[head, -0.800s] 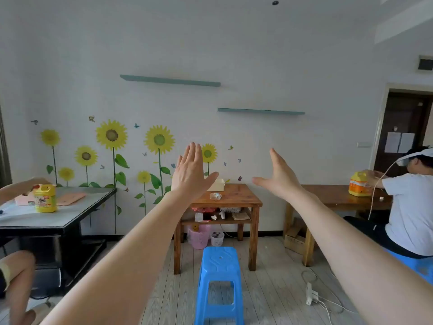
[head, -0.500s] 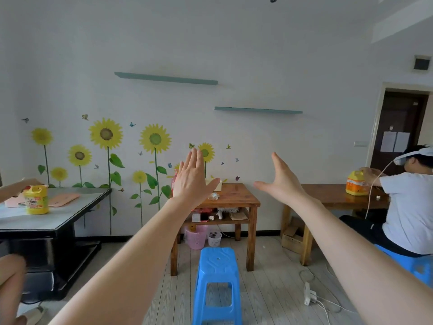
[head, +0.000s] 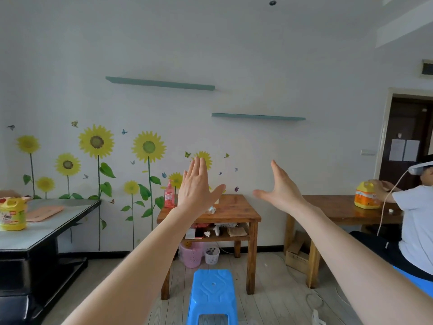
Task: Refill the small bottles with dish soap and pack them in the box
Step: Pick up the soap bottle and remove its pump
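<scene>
Both hands are raised before me, left hand [head: 196, 188] and right hand [head: 281, 191], fingers straight, holding nothing, above the wooden table [head: 236, 209].

No print is legible from here: labels on the yellow jug [head: 12, 215], pink bottle [head: 169, 196] and orange jug [head: 365, 196] blur, as do two sheets [head: 404, 150] on the door [head: 408, 120].

Bare forearms [head: 140, 266] and bare hands [head: 196, 191]
</scene>
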Demonstrator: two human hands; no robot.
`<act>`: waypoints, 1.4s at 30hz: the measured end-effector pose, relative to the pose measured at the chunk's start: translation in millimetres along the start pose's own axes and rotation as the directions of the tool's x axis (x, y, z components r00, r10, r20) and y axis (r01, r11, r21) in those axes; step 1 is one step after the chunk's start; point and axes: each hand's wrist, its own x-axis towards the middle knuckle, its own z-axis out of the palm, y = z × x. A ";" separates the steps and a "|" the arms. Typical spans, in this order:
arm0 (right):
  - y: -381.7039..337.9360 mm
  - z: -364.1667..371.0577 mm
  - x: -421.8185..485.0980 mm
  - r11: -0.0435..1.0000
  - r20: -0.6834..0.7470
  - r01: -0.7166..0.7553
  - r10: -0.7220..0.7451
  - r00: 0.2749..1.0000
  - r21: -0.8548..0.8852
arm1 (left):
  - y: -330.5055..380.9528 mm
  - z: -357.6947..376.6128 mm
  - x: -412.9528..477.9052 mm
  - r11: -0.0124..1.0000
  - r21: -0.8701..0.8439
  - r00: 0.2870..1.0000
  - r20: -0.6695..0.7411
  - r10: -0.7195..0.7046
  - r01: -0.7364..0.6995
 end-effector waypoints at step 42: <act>299.4 127.5 366.3 0.999 0.068 -0.021 0.018 0.998 0.046 | -41.0 353.7 327.8 0.996 0.016 0.993 0.071 -0.090 0.089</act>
